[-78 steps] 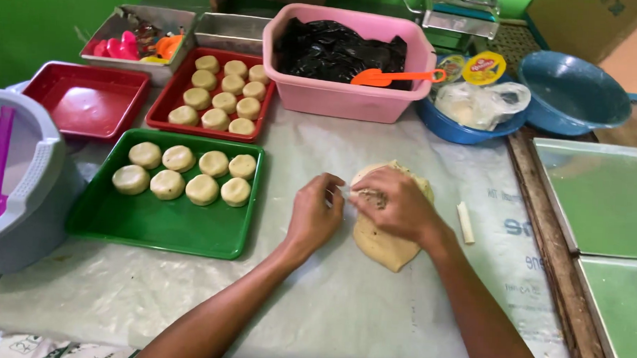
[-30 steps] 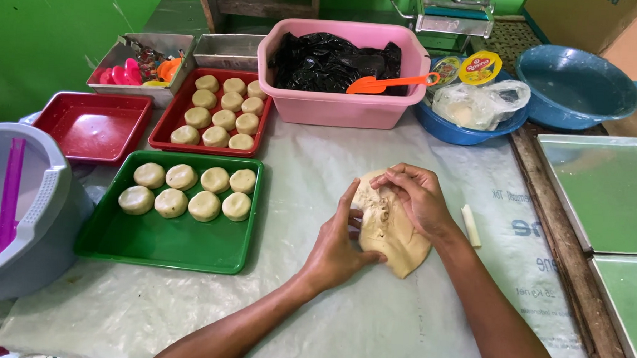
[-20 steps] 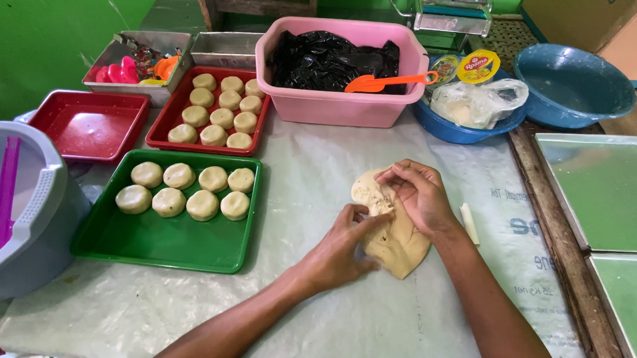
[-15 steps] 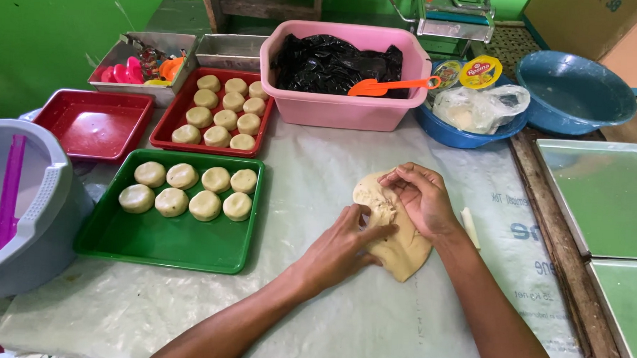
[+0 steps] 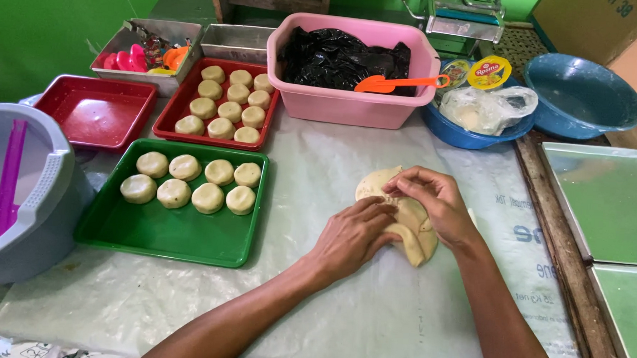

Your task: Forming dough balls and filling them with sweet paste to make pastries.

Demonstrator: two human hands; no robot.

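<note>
Both hands (image 5: pixel 395 222) pressing pale dough (image 5: pixel 411 222) on plastic sheet, green tray (image 5: pixel 166 229) beside

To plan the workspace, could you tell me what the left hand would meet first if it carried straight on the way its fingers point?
The left hand already touches the dough; just past it lie the right hand's fingers.

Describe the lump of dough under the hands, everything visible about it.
The dough is a pale yellowish, soft-looking lump with an uneven, elongated outline, lying flat on the plastic-covered table right of the green tray. Its surface looks smooth and slightly folded near the top. The left hand rests on its left side and the right hand covers its upper right, fingers pinching at the upper part. Much of it is hidden beneath the hands.
</note>
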